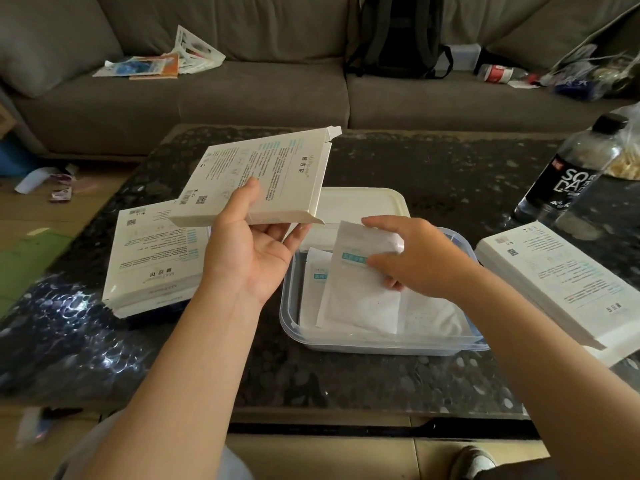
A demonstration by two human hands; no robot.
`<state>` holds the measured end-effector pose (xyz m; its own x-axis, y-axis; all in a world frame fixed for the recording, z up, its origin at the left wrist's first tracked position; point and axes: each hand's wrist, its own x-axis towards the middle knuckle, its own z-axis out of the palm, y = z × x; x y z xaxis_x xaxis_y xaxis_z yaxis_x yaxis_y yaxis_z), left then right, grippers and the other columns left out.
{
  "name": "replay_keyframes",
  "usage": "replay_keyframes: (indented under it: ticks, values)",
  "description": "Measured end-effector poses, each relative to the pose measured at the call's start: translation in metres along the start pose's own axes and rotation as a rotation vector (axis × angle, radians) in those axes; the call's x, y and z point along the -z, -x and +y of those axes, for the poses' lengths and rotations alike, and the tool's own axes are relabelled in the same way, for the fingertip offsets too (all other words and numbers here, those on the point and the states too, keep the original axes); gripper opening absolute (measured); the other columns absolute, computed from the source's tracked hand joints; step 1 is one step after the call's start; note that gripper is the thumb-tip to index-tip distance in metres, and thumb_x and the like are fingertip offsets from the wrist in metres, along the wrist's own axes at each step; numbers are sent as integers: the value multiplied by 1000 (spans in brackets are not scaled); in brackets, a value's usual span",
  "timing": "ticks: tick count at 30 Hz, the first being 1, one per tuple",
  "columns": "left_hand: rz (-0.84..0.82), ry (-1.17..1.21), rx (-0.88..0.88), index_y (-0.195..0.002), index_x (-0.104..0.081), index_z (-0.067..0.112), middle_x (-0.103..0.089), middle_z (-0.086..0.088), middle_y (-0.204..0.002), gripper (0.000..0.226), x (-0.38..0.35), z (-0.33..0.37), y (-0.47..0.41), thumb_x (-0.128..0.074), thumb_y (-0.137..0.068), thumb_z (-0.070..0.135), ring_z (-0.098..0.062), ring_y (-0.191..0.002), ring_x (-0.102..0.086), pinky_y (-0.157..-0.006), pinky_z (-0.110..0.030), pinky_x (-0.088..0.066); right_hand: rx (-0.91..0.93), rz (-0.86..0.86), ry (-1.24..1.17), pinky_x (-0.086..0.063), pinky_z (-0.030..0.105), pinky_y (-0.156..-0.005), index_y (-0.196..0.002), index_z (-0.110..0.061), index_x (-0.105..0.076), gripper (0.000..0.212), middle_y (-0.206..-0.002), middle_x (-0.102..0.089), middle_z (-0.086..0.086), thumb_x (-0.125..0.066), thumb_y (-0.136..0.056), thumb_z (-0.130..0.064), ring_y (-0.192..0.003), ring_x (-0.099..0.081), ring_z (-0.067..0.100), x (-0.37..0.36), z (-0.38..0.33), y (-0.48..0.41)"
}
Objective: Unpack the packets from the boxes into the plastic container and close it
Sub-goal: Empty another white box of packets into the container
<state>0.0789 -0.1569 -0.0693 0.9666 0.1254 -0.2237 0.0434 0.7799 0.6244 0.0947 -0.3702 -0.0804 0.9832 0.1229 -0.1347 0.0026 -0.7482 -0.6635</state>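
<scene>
My left hand (252, 251) grips a flat white box (263, 174) by its near edge, holding it in the air above the table with its end flap open. My right hand (415, 258) pinches white packets (363, 292) with a teal label, tilted over the clear plastic container (381, 344). More white packets (317, 275) lie inside the container. The container's white lid (360, 202) lies just behind it, partly hidden by the box.
A stack of white boxes (152, 258) lies on the dark table (346, 379) to the left. Another white box (561, 282) lies at the right. A black soda bottle (568, 174) stands at the far right. A sofa (221, 95) with papers, a backpack (398, 36) and clutter is behind.
</scene>
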Motion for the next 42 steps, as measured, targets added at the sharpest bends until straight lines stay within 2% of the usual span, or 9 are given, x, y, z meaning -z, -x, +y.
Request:
replay_keyframes:
  ticks: [3, 7, 10, 12, 19, 26, 34, 39, 42]
  values:
    - [-2, 4, 8, -137, -56, 25, -75, -12, -119, 43, 0, 0, 0, -69, -97, 24, -28, -107, -76, -73, -45, -64, 84, -38, 223, -58, 28, -88, -142, -41, -49, 58, -146, -47, -9, -73, -91, -28, -106, -63, 16, -3, 3, 2]
    - [-21, 0, 19, -140, -55, 25, -74, -12, -119, 45, 0, 1, 0, -68, -97, 25, -28, -106, -76, -74, -45, -64, 135, -132, 342, -51, 22, -93, -140, -43, -50, 60, -150, -44, -14, -76, -87, -35, -112, -60, 9, 0, 5, 10]
    - [-31, -7, 22, -141, -54, 26, -73, -13, -120, 46, 0, 1, 1, -68, -97, 25, -28, -107, -76, -73, -44, -63, 79, -253, 483, -38, 34, -112, -147, -45, -40, 72, -157, -35, -15, -75, -84, -50, -138, -43, 14, 5, 9, 18]
    - [-36, -10, 25, -140, -55, 26, -72, -13, -120, 44, -1, 0, 1, -68, -98, 25, -28, -109, -75, -74, -44, -63, 28, -354, 509, -28, 36, -119, -152, -47, -28, 83, -162, -24, -16, -73, -83, -55, -146, -32, 15, 5, 9, 24]
    - [-44, -23, 38, -138, -56, 27, -74, -10, -114, 40, -2, -2, 3, -66, -99, 25, -26, -106, -75, -73, -44, -64, 67, -456, 539, -19, 35, -122, -154, -51, -14, 81, -166, -10, -20, -63, -90, -57, -152, -20, 13, -5, 9, 23]
    - [-45, -35, 39, -137, -56, 28, -74, -10, -114, 39, -2, -3, 2, -66, -99, 25, -26, -105, -76, -72, -43, -64, 129, -480, 529, -15, 40, -124, -153, -54, -9, 82, -166, -3, -21, -60, -90, -62, -154, -11, 15, -14, 8, 12]
    - [-48, -44, 44, -137, -56, 27, -73, -10, -116, 39, -2, -3, 2, -66, -99, 25, -26, -108, -75, -73, -44, -64, 150, -533, 536, -14, 42, -124, -153, -54, -7, 81, -166, 3, -22, -61, -93, -55, -155, -4, 13, -18, -1, 7]
    - [-57, -36, 43, -139, -55, 27, -73, -11, -120, 42, -1, -2, 1, -66, -99, 24, -27, -110, -75, -73, -44, -63, 198, -505, 544, -10, 42, -124, -154, -53, -3, 84, -166, 7, -21, -54, -89, -69, -155, 2, 13, -27, -9, 6]
    - [-69, -34, 46, -139, -56, 27, -75, -10, -114, 41, -1, -3, 1, -65, -100, 24, -25, -104, -77, -72, -44, -63, 209, -519, 596, -9, 46, -124, -154, -53, 1, 86, -166, 13, -18, -52, -88, -71, -155, 9, 14, -34, -10, 4]
